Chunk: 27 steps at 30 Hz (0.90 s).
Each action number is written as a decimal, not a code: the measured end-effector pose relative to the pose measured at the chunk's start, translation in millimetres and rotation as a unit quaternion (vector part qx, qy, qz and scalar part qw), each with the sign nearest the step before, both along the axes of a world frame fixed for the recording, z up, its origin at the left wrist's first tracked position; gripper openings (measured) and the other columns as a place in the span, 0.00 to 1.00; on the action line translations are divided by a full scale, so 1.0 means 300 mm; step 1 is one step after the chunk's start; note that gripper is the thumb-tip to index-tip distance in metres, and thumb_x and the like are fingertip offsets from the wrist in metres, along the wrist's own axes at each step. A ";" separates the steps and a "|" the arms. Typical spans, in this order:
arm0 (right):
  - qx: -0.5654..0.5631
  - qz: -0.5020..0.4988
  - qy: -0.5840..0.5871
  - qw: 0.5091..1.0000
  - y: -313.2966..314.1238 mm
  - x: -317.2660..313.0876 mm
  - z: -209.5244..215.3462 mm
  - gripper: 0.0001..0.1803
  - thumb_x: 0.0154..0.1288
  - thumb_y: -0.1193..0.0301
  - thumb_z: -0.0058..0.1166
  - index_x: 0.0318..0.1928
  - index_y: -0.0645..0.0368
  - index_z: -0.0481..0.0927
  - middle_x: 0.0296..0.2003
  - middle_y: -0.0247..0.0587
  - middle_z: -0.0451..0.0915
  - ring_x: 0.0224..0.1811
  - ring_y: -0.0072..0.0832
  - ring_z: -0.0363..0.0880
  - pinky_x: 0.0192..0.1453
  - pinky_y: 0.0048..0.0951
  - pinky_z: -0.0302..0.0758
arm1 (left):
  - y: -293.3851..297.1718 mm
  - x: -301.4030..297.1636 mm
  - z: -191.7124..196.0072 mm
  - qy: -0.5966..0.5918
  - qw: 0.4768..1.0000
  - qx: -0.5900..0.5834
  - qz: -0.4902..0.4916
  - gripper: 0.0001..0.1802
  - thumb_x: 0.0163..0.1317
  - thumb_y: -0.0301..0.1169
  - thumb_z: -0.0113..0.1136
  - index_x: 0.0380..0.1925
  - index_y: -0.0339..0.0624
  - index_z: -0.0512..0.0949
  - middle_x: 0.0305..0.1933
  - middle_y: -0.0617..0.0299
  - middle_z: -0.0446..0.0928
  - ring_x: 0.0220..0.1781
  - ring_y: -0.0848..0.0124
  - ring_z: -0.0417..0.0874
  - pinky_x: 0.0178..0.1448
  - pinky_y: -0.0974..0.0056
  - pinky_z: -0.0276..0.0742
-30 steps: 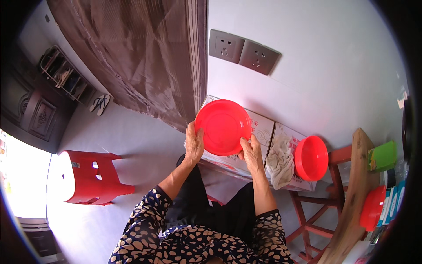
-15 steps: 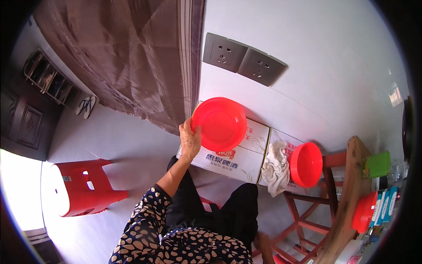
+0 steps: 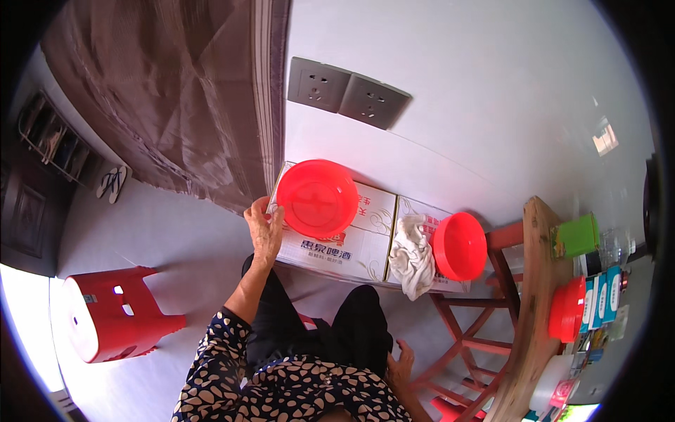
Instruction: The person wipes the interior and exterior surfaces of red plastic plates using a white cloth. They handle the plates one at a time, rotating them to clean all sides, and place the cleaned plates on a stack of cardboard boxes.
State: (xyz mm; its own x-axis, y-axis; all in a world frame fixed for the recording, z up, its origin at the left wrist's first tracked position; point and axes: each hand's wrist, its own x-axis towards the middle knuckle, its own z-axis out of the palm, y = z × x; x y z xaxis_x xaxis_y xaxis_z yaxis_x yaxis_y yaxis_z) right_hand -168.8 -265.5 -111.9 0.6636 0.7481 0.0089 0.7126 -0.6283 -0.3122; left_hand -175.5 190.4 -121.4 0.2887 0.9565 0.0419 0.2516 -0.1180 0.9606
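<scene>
Your left hand (image 3: 265, 232) grips the left rim of a red plastic basin (image 3: 317, 197), with the fingers closed on the edge. The basin is round and shallow, bright and glossy, and you see its inside with a raised ring in the middle of the bottom. It sits in the centre of the frame, on top of the left cardboard box (image 3: 337, 239), and its upper edge comes close to the wall (image 3: 457, 126). Your right hand (image 3: 401, 366) is low in the frame, beside your right knee, with the fingers spread and nothing in it; it is well apart from the basin.

To the right of the basin there is a second cardboard box (image 3: 422, 214), and a white cloth (image 3: 413, 253) hangs over its front. A second red basin (image 3: 460, 245) leans tilted on this box, just beside the cloth, near the first basin but not touching it. Further right, a red wooden chair (image 3: 485, 316) stands, and a wooden table edge (image 3: 536, 295) runs down the right side with a green box (image 3: 576, 235) and a red bowl (image 3: 568, 309) on it.

On the left of the basin, a brown curtain (image 3: 176, 91) hangs down very near to its rim. Below the curtain the grey floor (image 3: 176, 232) is open, with a red stool (image 3: 112, 320) at the lower left. Two wall sockets (image 3: 348, 93) are above the basin.
</scene>
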 end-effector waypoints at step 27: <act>0.148 -0.206 0.067 0.965 -0.129 -0.122 0.007 0.19 0.53 0.73 0.51 0.48 0.63 0.72 0.43 0.50 0.71 0.49 0.45 0.68 0.54 0.42 0.64 | -0.509 0.247 0.220 -0.015 0.883 0.367 -0.292 0.13 0.44 0.20 0.64 0.31 0.46 0.77 0.39 0.58 0.72 0.43 0.57 0.71 0.48 0.55 0.67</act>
